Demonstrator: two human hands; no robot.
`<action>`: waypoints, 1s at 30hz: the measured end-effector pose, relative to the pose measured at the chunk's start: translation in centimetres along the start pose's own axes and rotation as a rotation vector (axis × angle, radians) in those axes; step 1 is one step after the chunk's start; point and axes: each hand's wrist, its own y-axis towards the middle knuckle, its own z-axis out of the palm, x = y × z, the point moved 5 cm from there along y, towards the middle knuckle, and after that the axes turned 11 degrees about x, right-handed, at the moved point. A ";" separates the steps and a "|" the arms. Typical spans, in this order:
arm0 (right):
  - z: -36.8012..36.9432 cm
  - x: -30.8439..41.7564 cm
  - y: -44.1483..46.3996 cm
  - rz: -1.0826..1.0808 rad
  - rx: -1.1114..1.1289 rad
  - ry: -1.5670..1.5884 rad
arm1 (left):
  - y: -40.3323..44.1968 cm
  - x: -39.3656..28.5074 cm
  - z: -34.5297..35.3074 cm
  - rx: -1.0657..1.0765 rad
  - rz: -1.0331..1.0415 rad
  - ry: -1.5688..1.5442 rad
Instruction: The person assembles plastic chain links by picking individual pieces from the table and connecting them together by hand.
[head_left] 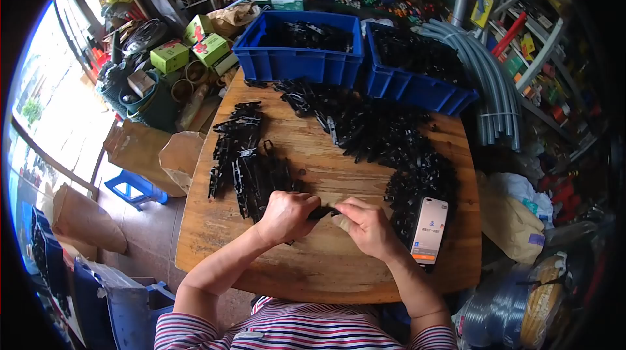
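My left hand is closed around a small black plastic part, whose end sticks out toward the right. Thumb and fingers of my right hand pinch together at that end; whether they grip the same part or a smaller piece on it is hidden. Just beyond my left hand lies a stack of long black plastic pieces in rough rows. To the right and farther back spreads a large heap of similar black pieces, running down toward a phone with a lit screen.
Two blue crates filled with black parts stand at the wooden table's far edge. Grey pipes lean at the right. Green boxes, paper bags and a blue stool are on the left.
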 end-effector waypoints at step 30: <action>6.0 -0.7 0.0 -0.179 0.417 -1.087 | -0.3 -0.6 3.3 0.501 -0.259 0.063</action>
